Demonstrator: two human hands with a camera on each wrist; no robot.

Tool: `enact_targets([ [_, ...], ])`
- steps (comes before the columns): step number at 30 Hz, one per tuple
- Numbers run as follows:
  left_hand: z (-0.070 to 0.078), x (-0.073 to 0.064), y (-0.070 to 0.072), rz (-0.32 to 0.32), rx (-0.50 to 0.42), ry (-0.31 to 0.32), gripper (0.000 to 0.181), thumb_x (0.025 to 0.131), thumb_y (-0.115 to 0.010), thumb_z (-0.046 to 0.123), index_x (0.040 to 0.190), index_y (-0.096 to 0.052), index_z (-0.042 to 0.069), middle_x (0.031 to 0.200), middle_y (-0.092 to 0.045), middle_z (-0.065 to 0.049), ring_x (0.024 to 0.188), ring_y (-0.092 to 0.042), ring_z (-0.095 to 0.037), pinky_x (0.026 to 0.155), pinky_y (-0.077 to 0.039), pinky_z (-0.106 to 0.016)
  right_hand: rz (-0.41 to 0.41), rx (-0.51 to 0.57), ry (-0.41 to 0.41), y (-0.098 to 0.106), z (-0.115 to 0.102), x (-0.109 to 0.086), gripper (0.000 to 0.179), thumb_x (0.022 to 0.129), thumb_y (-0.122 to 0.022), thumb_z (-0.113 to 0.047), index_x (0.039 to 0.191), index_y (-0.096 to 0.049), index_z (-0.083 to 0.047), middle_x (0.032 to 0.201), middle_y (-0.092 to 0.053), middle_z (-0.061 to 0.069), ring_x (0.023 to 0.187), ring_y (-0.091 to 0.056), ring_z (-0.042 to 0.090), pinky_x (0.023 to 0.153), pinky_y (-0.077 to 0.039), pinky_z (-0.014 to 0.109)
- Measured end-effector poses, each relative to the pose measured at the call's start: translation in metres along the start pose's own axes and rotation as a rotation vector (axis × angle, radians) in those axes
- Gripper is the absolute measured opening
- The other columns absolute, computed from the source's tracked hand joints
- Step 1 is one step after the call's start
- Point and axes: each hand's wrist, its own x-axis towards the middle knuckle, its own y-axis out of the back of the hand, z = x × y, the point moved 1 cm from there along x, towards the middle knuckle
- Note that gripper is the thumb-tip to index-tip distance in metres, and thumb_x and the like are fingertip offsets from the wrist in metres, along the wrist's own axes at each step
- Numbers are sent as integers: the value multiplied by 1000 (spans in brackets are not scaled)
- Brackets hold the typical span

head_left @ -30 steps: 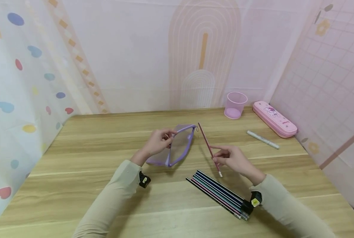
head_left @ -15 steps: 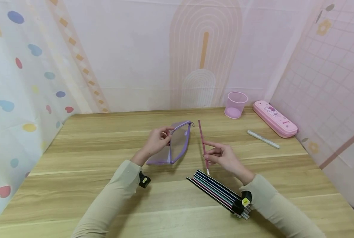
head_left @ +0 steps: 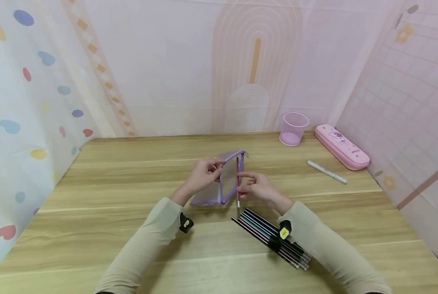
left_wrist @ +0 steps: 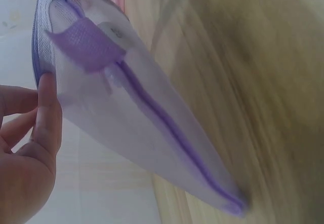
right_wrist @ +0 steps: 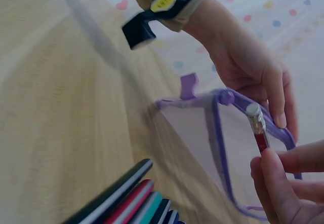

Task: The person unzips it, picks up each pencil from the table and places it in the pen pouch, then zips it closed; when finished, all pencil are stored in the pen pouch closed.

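My left hand (head_left: pixel 206 174) pinches the upper edge of a see-through purple zip pouch (head_left: pixel 206 194), whose mouth gapes toward the right. In the left wrist view the thumb and fingers grip the pouch (left_wrist: pixel 116 117) by its zipper edge. A red pencil (head_left: pixel 238 179) is pinched between thumb and fingers of my right hand (head_left: pixel 259 188), held at the pouch's opening. Its white eraser end (right_wrist: pixel 254 113) shows in the right wrist view, in front of the mouth. Whether the far tip is inside the pouch, I cannot tell. Below the right hand lies a row of striped pencils (head_left: pixel 255 228).
A pink mesh cup (head_left: pixel 292 132) stands at the back right, beside a pink pencil case (head_left: pixel 342 147). A whitish pen (head_left: pixel 327 172) lies in front of them. Patterned curtains rise behind the wooden table (head_left: pixel 130 171) and at both sides.
My right hand has moved left with the red pencil, from apart from the pouch to its mouth. The pencil has turned more upright in the head view. My left hand keeps its grip on the pouch.
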Motion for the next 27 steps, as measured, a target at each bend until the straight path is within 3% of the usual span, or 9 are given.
enact_targets([
  [3,-12,4,-6,-36,-16,1,28,84,-52,-4,111,-56,-10,88,-59,-26,65,-59,-21,58,-56,-28,40,11,-19,-1,-1,6,57,80,-57,5,132,-36,1,93,-62,25,62,-62,12,64,-56,23],
  [10,-9,4,-14,-104,-59,26,29,85,-51,-3,112,-54,-11,90,-61,-27,64,-59,-14,59,-56,-24,89,-14,-20,-10,0,14,54,79,-58,5,130,-38,0,77,-62,10,58,-61,12,63,-56,25],
  [18,-7,3,-16,-114,-85,31,30,86,-50,-3,114,-53,-11,98,-58,-28,60,-58,-8,58,-55,-24,81,-153,98,-23,5,18,53,80,-55,7,128,-34,8,84,-63,28,53,-60,10,57,-56,26],
  [22,-7,3,-13,-94,-106,54,31,87,-49,-2,116,-51,-11,88,-59,-29,58,-56,-6,59,-55,-24,100,-136,114,-23,5,14,50,81,-53,5,127,-35,8,86,-63,30,56,-61,11,58,-56,28],
  [27,-9,2,-7,-59,-117,69,32,87,-49,-2,117,-50,-12,90,-56,-31,59,-55,-6,61,-56,-25,118,-164,178,-12,-2,2,44,81,-55,3,122,-41,9,88,-61,31,62,-64,21,65,-56,40],
])
